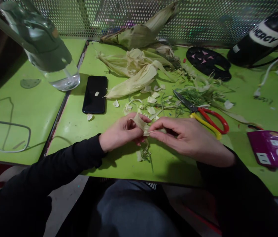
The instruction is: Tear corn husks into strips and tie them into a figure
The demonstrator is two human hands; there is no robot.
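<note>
Between my hands, above the green table (pixel 70 135), is a pale strip of corn husk (pixel 141 123). My left hand (pixel 123 131) pinches one side of it between thumb and fingers. From the other side my right hand (pixel 184 136) grips it, thumb against forefinger. Below them lie green shreds (pixel 146 154). Scissors (pixel 198 110) with a red and a yellow handle rest half open just beyond my right hand. Larger corn husks (pixel 134 79) are heaped farther back, with cut husk bits (pixel 151 110) scattered in front of them.
A black phone (pixel 95 95) lies left of the husks, near a clear water bottle (pixel 65 77). At the back right are a black palette-shaped piece (pixel 208 62) and a black bottle (pixel 259 39). A purple packet (pixel 272 148) lies right. A perforated metal screen (pixel 80 19) closes the back.
</note>
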